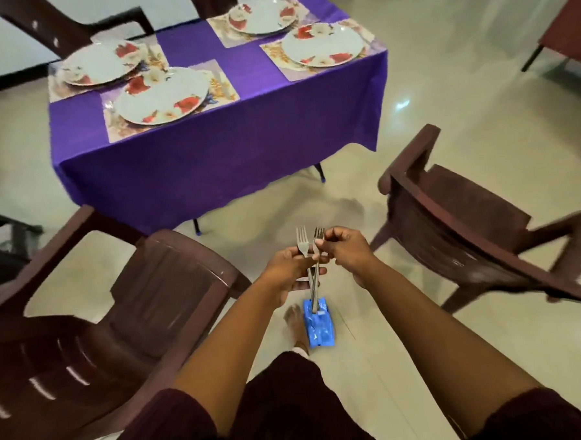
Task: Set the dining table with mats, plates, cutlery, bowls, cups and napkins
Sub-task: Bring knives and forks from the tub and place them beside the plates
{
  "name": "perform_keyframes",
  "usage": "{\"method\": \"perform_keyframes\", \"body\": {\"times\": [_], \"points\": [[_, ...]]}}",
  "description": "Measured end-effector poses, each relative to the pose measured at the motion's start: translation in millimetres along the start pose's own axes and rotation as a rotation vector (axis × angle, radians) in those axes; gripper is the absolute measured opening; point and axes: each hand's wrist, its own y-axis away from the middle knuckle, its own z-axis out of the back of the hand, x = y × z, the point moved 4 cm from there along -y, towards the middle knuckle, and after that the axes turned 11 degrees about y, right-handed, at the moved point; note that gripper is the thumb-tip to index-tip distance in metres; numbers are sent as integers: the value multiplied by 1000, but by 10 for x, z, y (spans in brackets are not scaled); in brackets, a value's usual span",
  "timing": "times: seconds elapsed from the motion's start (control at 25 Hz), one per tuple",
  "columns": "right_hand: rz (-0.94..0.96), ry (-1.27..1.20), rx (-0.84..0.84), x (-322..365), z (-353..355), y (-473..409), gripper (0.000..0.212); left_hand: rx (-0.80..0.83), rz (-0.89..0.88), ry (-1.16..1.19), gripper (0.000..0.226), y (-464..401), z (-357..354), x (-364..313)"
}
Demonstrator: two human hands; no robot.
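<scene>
Head view. Two metal forks are held in front of the person, above the floor and well short of the worktop point(211, 150). Both stand near upright with tines up and handles down. The left fork point(302, 242) runs almost vertical. The right fork point(318, 238) leans slightly, so that the two handles cross below the hands. The handle ends sit in or just in front of a blue plastic packet point(318, 326); which of the two cannot be told.

The left hand point(290, 273) is curled round the fork shafts, thumb and fingers gripping them just beneath the tines. The right hand point(343, 250) has its fingers bent, and thumb and forefinger pinch the neck of the right fork. The other fingers are curled and appear to hold nothing more.

The worktop carries a purple cloth and stands ahead, well apart from the hands. Four floral mats lie on it, each with one flowered plate: near-left plate point(161, 96), far-left plate point(101, 63), near-right plate point(322, 44), far-right plate point(261, 16).

Brown plastic chairs stand on the tiled floor: one at left point(112, 313), one at right point(467, 217). A bare foot point(293, 324) shows just beside the packet.
</scene>
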Motion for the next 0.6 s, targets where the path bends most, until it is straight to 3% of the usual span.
{"method": "perform_keyframes", "body": {"times": [0.24,0.6], "points": [[36,103,73,824,-129,-1445,4,-117,-57,124,15,-1062,372,-986],[115,140,85,2021,-118,-3020,10,-180,-150,103,25,-2288,747,-2398]]}}
